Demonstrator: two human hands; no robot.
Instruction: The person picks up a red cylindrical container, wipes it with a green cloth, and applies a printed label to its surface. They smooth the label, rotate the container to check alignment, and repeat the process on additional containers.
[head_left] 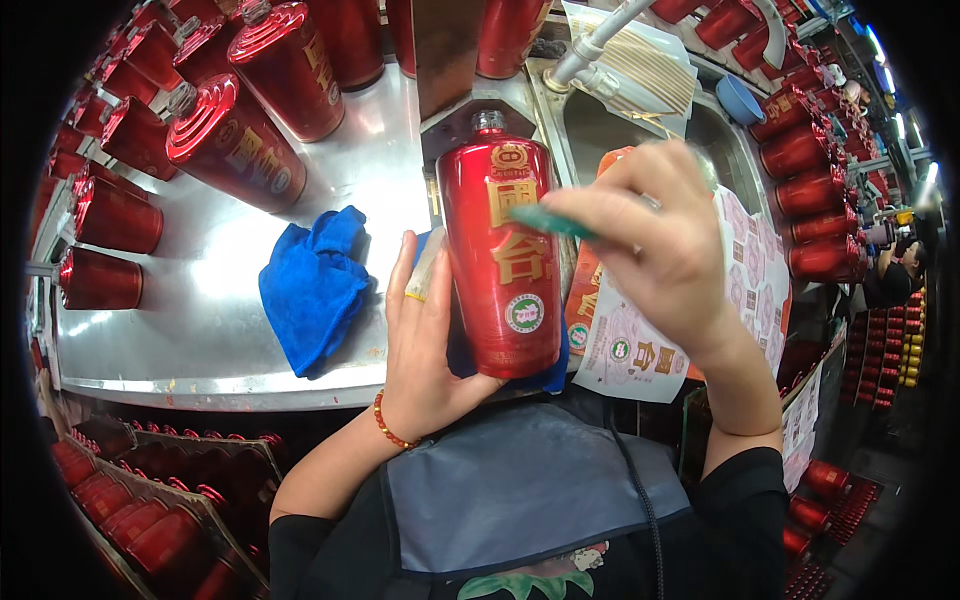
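Observation:
A red glossy bottle with raised gold characters and a round green-and-white emblem lies in front of me, its neck pointing away. My left hand steadies its left side, with the thumb at the base and a pale cover on one finger. In my right hand, slightly blurred, a small flat green tool is pinched. Its tip reaches to the gold lettering or just above it; I cannot tell if they touch. Blue cloth shows beneath the bottle.
A crumpled blue cloth lies on the metal table. Red bottles stand at the back left, and more line the right. Printed sheets rest beside a sink with a faucet. A blue bowl sits behind.

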